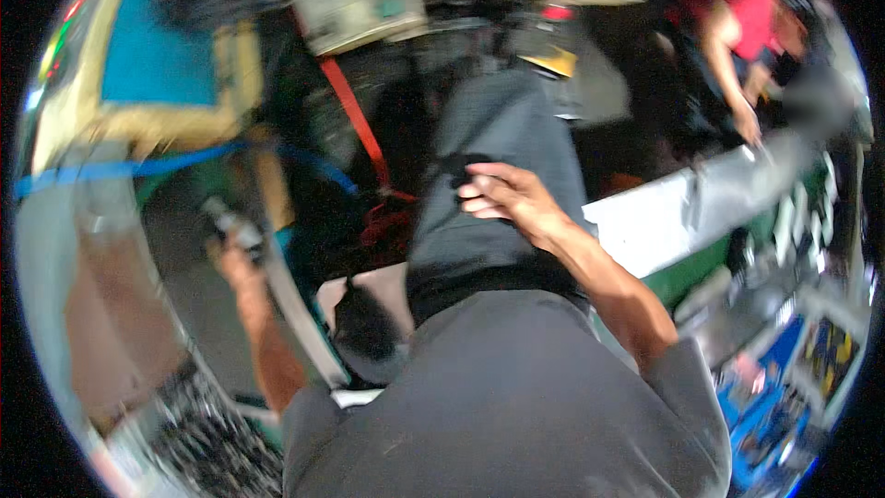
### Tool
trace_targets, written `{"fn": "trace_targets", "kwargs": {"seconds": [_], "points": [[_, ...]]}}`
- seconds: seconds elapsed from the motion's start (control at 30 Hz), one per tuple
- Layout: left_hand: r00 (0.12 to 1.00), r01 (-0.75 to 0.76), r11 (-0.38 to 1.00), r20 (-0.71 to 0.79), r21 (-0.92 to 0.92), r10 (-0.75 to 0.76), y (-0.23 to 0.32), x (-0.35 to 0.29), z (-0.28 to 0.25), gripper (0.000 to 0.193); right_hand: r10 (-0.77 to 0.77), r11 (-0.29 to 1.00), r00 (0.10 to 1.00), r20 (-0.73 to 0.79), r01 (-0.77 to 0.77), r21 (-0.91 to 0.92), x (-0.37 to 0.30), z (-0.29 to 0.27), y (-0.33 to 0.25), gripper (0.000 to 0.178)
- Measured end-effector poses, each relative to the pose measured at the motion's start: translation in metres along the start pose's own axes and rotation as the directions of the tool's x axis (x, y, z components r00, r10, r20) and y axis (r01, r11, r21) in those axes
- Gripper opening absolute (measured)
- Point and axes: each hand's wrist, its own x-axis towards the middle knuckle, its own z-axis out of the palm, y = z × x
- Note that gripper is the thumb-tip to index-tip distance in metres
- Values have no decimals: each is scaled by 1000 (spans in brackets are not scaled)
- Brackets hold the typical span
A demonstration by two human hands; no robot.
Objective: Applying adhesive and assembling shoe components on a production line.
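Note:
My left hand (235, 256) reaches out over a grey surface at the left. Its fingers are closed around a blurred silver-and-black object (229, 223) whose kind I cannot make out. In front of my body, above dark trousers (502, 120), my right hand (507, 195) has its fingers curled together. At its fingertips is a small black object (459, 177), which hardly stands out from the dark cloth. Motion smears much of the picture.
A blue strap (138, 169) crosses at the left, below a wood-framed blue panel (161, 28). A red strap (355, 120) hangs ahead. At far right, a person in red (737, 18) works beside a long pale metal sheet (664, 212). Blue bins (761, 424) stand lower right.

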Motion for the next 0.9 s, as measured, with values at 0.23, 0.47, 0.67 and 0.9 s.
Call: {"fn": "trace_targets", "kwargs": {"seconds": [0.23,0.47,0.67,0.9], "points": [[945,171,953,232,249,-230,22,117,-50,59,-223,948,906,-361,288,136,-50,-98,40,48],[640,123,953,711,278,-291,-66,-59,143,66,-506,814,-205,-837,-434,-386,-283,-315,260,69],[573,53,934,755,354,-319,-47,-101,208,58,15,893,-443,-897,-397,211,-414,-407,317,114],[514,-326,886,849,328,-125,39,-183,277,48,100,938,-339,-936,-281,202,-367,-448,286,115]]}}
